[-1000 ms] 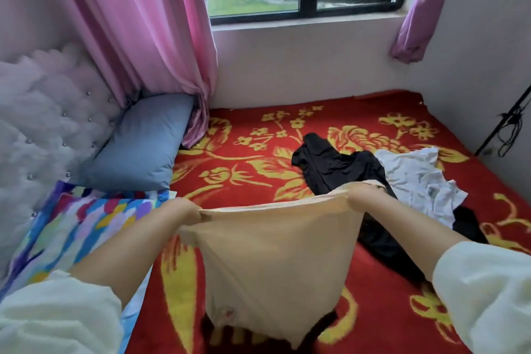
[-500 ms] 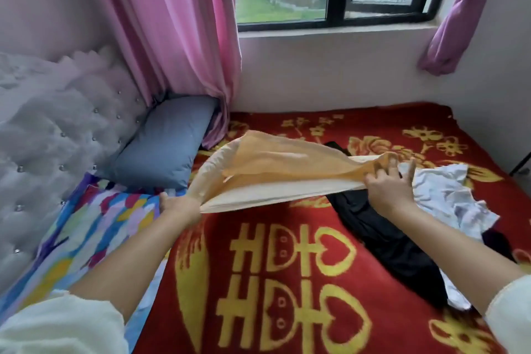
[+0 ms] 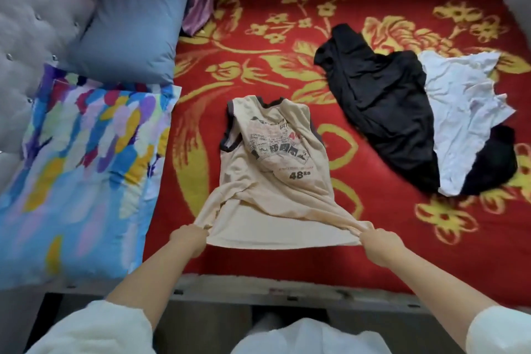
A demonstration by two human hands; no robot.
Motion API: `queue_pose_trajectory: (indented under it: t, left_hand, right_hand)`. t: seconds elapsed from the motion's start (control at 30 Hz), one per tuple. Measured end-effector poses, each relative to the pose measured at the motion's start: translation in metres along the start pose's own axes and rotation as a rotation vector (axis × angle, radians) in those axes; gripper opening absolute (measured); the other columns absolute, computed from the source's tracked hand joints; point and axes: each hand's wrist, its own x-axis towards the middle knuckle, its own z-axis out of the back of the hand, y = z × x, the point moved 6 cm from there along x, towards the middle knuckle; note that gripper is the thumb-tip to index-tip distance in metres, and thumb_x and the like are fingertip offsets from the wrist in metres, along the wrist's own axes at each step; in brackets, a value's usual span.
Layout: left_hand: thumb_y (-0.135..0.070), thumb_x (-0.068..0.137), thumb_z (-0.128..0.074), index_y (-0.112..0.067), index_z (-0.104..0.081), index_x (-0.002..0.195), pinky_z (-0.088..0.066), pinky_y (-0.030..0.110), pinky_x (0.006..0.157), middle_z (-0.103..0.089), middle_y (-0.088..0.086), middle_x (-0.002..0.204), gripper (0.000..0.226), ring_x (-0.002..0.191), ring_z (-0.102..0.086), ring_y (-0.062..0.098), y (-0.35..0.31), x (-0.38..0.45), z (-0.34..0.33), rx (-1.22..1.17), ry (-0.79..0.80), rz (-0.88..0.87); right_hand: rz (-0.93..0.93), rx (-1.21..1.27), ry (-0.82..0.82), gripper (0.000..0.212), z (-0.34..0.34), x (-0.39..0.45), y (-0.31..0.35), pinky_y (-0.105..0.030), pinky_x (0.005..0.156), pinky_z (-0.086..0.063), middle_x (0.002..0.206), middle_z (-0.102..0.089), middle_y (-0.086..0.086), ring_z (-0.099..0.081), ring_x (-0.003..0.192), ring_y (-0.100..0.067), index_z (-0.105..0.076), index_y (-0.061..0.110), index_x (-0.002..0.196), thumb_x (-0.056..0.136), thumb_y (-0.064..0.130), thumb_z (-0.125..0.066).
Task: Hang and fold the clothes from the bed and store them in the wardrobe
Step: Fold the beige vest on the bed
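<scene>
Red blanket (image 3: 258, 37) covered bed; beige top (image 3: 273, 164) lay flat, left hand (image 3: 188, 240) and right hand (image 3: 376, 243) each clenched hem corners.

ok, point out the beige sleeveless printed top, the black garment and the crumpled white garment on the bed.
beige sleeveless printed top (image 3: 275, 181): head view, on its plain chest fabric beside the print.
black garment (image 3: 382, 106): head view, on its broad middle.
crumpled white garment (image 3: 462, 112): head view, on its centre folds.

Soft matt cloth vest (image 3: 275, 169) (fuzzy blanket (image 3: 388, 224) beneath).
</scene>
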Motion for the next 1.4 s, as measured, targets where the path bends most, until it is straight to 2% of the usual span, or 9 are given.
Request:
queue_pose_trajectory:
  t: [0.17,0.3,0.43,0.63,0.77,1.0,1.17,1.3,1.4]
  left_hand:
    - [-0.01,0.094,-0.027,-0.013,-0.031,0.14,-0.039,0.039,0.099,-0.035,0.01,0.14,0.046,0.124,-0.038,0.029,-0.003,0.002,-0.035,-0.141,0.006,0.031]
    - [-0.011,0.096,-0.028,-0.01,-0.03,0.14,-0.035,0.037,0.1,-0.036,0.01,0.14,0.044,0.125,-0.037,0.026,-0.007,0.005,-0.056,-0.106,0.062,0.03]
    - [-0.008,0.097,-0.036,-0.007,-0.034,0.139,-0.032,0.037,0.105,-0.037,0.01,0.144,0.042,0.131,-0.037,0.026,-0.022,0.012,-0.09,0.109,0.27,-0.06]
    - [-0.017,0.096,-0.044,-0.002,-0.041,0.135,-0.035,0.039,0.104,-0.04,0.013,0.14,0.042,0.126,-0.042,0.03,-0.05,0.009,-0.136,0.311,0.695,-0.264]
    - [-0.009,0.094,-0.041,-0.013,-0.033,0.142,-0.036,0.032,0.101,-0.036,0.009,0.145,0.049,0.129,-0.039,0.026,-0.065,0.056,-0.092,-0.024,0.513,-0.266]
    - [-0.023,0.094,-0.046,-0.003,-0.048,0.128,-0.04,0.033,0.088,-0.053,0.016,0.129,0.039,0.117,-0.049,0.03,-0.037,0.202,0.054,-0.798,-0.23,-0.037]
    - [-0.033,0.088,-0.06,-0.002,-0.027,0.142,-0.032,0.034,0.104,-0.04,0.013,0.143,0.071,0.13,-0.039,0.026,-0.016,0.282,0.101,-1.367,-0.455,0.162]
    - [-0.016,0.082,-0.069,-0.007,-0.011,0.147,-0.036,0.035,0.106,-0.036,0.01,0.144,0.089,0.129,-0.04,0.021,-0.023,0.327,0.1,-1.84,-0.433,0.104]
    - [0.004,0.081,-0.06,-0.011,-0.035,0.14,-0.045,0.029,0.085,-0.054,0.005,0.124,0.066,0.109,-0.052,0.019,-0.021,0.333,0.109,-1.837,-0.513,-0.001]
  right_hand:
    - [0.012,0.027,0.051,0.033,-0.027,0.002,0.016,-0.025,0.071,-0.043,0.123,-0.049,-0.012,-0.052,0.084,-0.019,-0.057,0.008,0.111,0.09,0.0,-0.032]
    - [0.05,-0.008,0.105,0.035,-0.045,0.007,0.031,-0.027,0.076,-0.043,0.131,-0.042,-0.019,-0.056,0.096,-0.024,-0.054,0.007,0.117,0.09,0.001,-0.033]
    - [0.195,-0.122,0.427,0.035,-0.08,0.015,0.054,-0.036,0.092,-0.044,0.13,-0.05,-0.018,-0.053,0.114,-0.029,-0.051,0.001,0.124,0.093,0.002,-0.035]
    - [0.265,-0.256,0.814,0.037,-0.113,0.02,0.061,-0.033,0.087,-0.044,0.126,-0.053,-0.012,-0.055,0.104,-0.026,-0.052,0.001,0.126,0.091,0.008,-0.047]
    - [0.241,-0.073,0.585,0.038,-0.073,0.077,0.059,-0.032,0.081,-0.045,0.117,-0.057,-0.007,-0.056,0.1,-0.024,-0.051,0.003,0.127,0.092,0.005,-0.037]
    - [0.123,0.287,-0.001,0.031,0.044,0.22,0.041,-0.03,0.064,-0.045,0.11,-0.064,-0.015,-0.059,0.088,-0.027,-0.058,-0.001,0.11,0.088,0.003,-0.037]
    - [0.012,0.659,-0.44,0.011,0.112,0.292,0.027,-0.02,0.064,-0.035,0.082,-0.048,0.004,-0.046,0.08,-0.017,-0.051,0.026,0.088,0.088,0.015,-0.055]
    - [-0.133,1.014,-0.366,0.083,0.115,0.337,0.021,-0.041,0.109,-0.026,0.149,-0.027,-0.011,-0.028,0.136,-0.027,-0.014,0.01,0.146,0.084,0.025,-0.066]
    - [-0.144,1.207,-0.328,0.061,0.112,0.348,0.022,-0.029,0.08,-0.045,0.117,-0.055,-0.012,-0.053,0.099,-0.023,-0.033,0.009,0.141,0.086,0.01,-0.06]
